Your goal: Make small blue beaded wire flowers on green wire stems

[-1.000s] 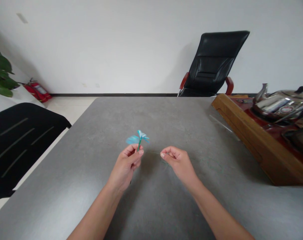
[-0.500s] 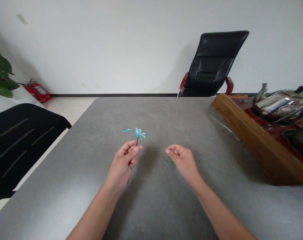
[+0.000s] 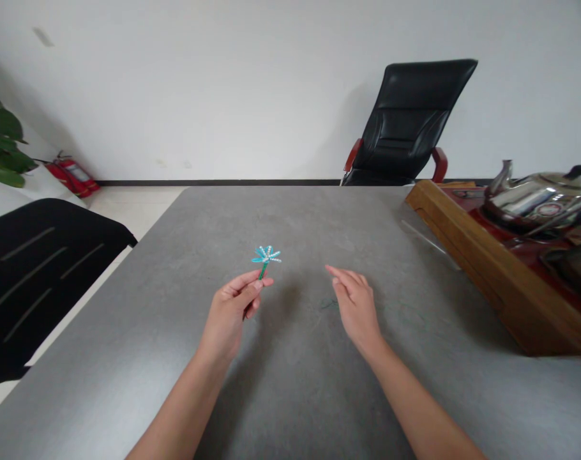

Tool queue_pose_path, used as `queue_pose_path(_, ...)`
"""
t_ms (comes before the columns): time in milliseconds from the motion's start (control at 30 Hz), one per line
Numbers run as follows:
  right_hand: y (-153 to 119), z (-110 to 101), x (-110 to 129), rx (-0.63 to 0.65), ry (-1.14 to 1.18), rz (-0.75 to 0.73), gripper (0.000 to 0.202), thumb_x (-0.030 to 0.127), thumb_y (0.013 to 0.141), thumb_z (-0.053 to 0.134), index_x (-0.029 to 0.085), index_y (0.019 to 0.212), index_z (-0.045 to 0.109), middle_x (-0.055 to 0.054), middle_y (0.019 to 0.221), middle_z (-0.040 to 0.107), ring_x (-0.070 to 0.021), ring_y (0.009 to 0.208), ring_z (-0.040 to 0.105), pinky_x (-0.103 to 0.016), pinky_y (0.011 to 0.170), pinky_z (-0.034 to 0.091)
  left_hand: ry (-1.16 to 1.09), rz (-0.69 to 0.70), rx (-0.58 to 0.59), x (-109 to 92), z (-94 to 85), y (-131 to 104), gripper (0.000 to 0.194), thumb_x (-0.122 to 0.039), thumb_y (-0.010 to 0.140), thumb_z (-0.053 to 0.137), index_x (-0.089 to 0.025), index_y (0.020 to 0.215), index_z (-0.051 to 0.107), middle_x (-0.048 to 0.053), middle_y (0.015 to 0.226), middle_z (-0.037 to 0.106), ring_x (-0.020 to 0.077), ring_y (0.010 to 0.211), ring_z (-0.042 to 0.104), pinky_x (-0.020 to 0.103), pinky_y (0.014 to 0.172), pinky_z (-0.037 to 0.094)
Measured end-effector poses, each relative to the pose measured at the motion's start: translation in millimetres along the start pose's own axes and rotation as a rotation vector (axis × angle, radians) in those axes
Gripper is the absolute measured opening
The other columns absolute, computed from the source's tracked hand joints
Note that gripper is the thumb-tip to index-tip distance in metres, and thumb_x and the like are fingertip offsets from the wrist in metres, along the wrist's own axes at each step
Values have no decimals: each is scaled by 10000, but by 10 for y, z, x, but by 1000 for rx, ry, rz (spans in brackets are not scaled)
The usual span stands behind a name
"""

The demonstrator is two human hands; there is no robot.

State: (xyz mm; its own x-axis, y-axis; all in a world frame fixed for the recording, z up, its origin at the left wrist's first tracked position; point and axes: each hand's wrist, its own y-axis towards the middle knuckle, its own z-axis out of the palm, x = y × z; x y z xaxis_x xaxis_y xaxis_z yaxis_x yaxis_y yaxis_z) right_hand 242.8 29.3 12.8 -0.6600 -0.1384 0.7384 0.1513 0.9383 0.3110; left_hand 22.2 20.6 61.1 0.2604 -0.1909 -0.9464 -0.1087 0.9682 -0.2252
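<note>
your left hand (image 3: 233,303) is pinching the flower (image 3: 266,255) by its stem (image 3: 263,271), presumably sparing the petals, above the tabletop (image 3: 290,217), well short of its far edge. your right hand (image 3: 357,308) is pointing loosely, gripping nothing visible; wire (image 3: 327,305) is lying beside it. the tray (image 3: 463,255), bearing a kettle (image 3: 539,197), is obstructing the right edge.

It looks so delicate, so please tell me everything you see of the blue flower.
The blue flower has narrow petals with white, bead-like dots, spread out at the top of a slim green stem. The exact material is unclear. It is held bloom upward, leaning slightly toward the picture's right, above the grey table, its stem pinched in the left hand.
</note>
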Motion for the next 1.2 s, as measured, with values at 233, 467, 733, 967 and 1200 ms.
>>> queue_pose_path(233,-40,-113,368,-47,10,-365,152,263,869,544,215,793,667,-63,1052,669,-244,1120,506,-463,1038,303,131,44,58,-4,70,-81,246,-275,749,687,-153,963,696,63,823,723,40,477,388,165,428,276)
queue_pose_path(467,-151,158,771,450,495,-55,189,278,857,561,206,1023,614,8,774,639,-135,683,578,-238,625,439,191,63,128,-2,175,-183,201,-239,742,663,-142,915,694,26,704,682,72,534,462,173,487,340)
queue_pose_path(733,-174,96,667,338,486,135,222,334,856,543,155,811,666,76,505,322,-82,468,275,-225,455,201,226,23,189,21,160,-154,247,-283,763,649,-130,955,671,-58,519,480,63,476,390,174,442,272)
queue_pose_path(967,-201,77,677,304,497,180,204,310,836,552,147,733,620,78,505,299,-81,473,270,-224,457,204,237,-25,209,-3,138,-159,237,-251,753,640,-113,945,662,-48,531,491,64,481,408,178,457,307)
queue_pose_path(1200,-183,0,693,360,623,196,212,334,827,566,148,734,606,80,516,282,-76,469,236,-229,448,173,379,-7,187,-39,106,-130,208,-308,742,659,-129,847,659,-42,523,510,80,480,453,177,443,330)
